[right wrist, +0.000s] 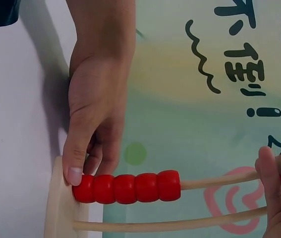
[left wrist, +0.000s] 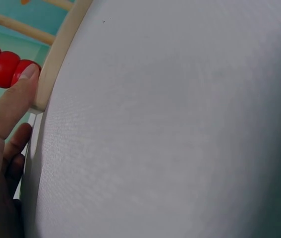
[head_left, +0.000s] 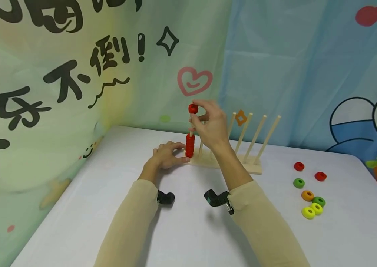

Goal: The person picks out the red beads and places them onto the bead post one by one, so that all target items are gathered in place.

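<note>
A wooden peg rack (head_left: 254, 169) with several upright pegs stands at the back of the table. Its leftmost peg carries a stack of several red beads (head_left: 190, 145), also visible as the red stack (right wrist: 125, 188) in the right wrist view. My left hand (head_left: 168, 155) grips the rack's left end, the thumb (left wrist: 19, 96) against the lowest bead and the base. At the top of that same peg, my right hand (head_left: 212, 124) pinches another red bead (head_left: 193, 108) between index finger and thumb. In the right wrist view the fingers mostly hide this bead.
To the right lie loose beads: red beads (head_left: 299, 166), green beads (head_left: 298, 183), an orange bead (head_left: 307, 195) and yellow beads (head_left: 308, 212). A printed cloth backdrop (head_left: 261, 55) hangs behind the white table (head_left: 108, 167). Each wrist wears a black camera mount (head_left: 216, 198).
</note>
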### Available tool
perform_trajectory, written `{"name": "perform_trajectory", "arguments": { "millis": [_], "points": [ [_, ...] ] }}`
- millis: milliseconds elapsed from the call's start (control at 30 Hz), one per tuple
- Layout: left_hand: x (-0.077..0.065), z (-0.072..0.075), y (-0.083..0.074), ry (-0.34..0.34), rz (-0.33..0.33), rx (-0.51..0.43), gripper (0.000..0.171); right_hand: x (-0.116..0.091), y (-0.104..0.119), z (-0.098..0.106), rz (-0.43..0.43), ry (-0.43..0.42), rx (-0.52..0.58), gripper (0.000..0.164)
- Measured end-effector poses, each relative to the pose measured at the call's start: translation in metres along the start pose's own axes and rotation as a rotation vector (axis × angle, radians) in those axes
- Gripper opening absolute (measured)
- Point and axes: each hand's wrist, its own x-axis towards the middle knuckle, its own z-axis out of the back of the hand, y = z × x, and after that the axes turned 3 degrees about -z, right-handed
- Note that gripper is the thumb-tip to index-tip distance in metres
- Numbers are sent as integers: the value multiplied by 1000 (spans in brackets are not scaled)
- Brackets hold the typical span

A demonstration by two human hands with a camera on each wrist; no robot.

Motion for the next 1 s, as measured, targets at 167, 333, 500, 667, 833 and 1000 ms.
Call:
{"name": "perform_trajectory", "arguments": {
  "millis": [167, 333, 500, 667, 833, 1000],
  "points": [
    [0, -3, 1, -2, -3, 3, 61, -5, -1, 1, 4, 13, 20, 39],
    [0, -2, 1, 1, -6, 15, 62, -9, 1, 4, 50, 34, 73, 37],
    [-1, 0, 3, 4, -5, 22, 62, -14, 0, 7, 145, 53, 107, 35],
    [-4, 0, 3, 4, 2, 42, 62, -26, -2, 15, 228, 83, 146, 35],
    [-7, -1, 3, -1, 3, 36, 62, -41, -6, 28, 232, 90, 110, 34],
    [-4, 0, -2, 9, -4, 26, 64, -53, -17, 48, 208, 71, 60, 34]
  ]
}}
